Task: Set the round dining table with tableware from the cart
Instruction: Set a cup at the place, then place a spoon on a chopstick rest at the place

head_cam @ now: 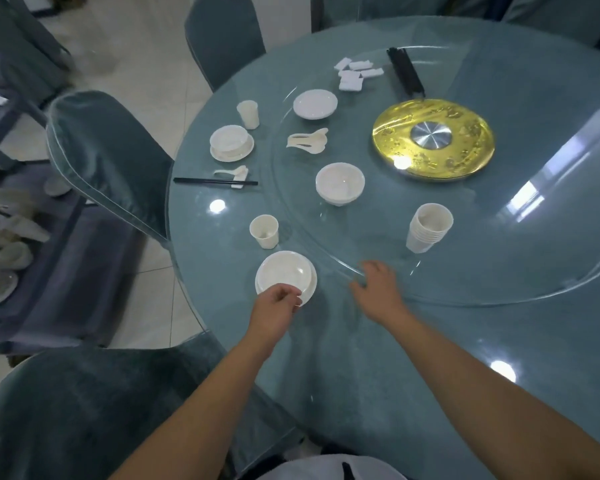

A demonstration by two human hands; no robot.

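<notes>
A white bowl on a small plate [286, 276] sits at the near left edge of the round glass-topped table [343, 358]. My left hand [277, 308] has its fingers curled at the near rim of that plate and pinches it. A white cup [264, 232] stands just beyond the bowl. My right hand [378, 289] lies open with spread fingers on the near edge of the glass turntable [499, 265]. On the turntable are a cup stack [428, 226], a bowl stack [340, 183], loose spoons [307, 140] and a plate stack [315, 103].
A laid place farther left has a bowl on a plate [231, 143], cup [248, 114], spoon [231, 173] and chopsticks [215, 182]. Chopstick rests [357, 72] and bundled black chopsticks [405, 72] lie beyond a gold disc [433, 142]. Covered chairs [108, 161] ring the table; the cart [0, 258] is at the left.
</notes>
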